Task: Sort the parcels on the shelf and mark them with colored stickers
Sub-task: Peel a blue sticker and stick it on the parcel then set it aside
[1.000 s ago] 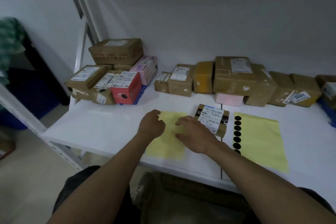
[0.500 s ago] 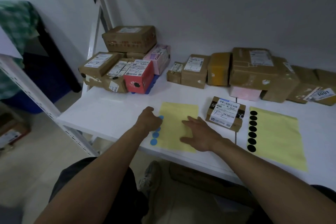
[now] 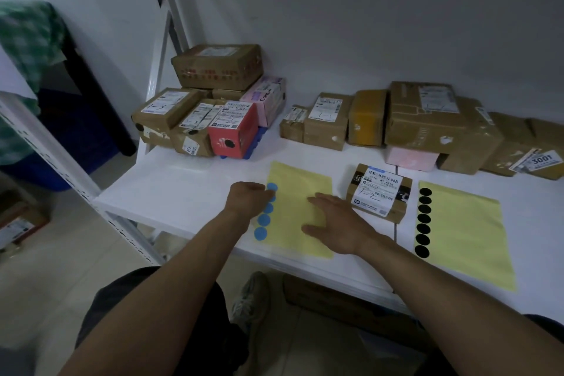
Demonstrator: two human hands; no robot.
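A yellow sheet with a column of blue stickers lies at the shelf's front edge. My left hand is at the upper blue stickers, fingers curled; whether it pinches one is hidden. My right hand presses flat on the same sheet. Just right of it stands a small brown parcel with a white label marked 1-2. A second yellow sheet with several black stickers lies further right.
A stack of parcels, including a red box, sits at the back left of the white shelf. A row of brown parcels lines the back wall. Shelf uprights stand left; floor and shoes show below.
My left hand slid off the yellow sheet to its left edge, uncovering the blue stickers. My right hand moved from the parcel's side down onto the sheet. The view shifted left.
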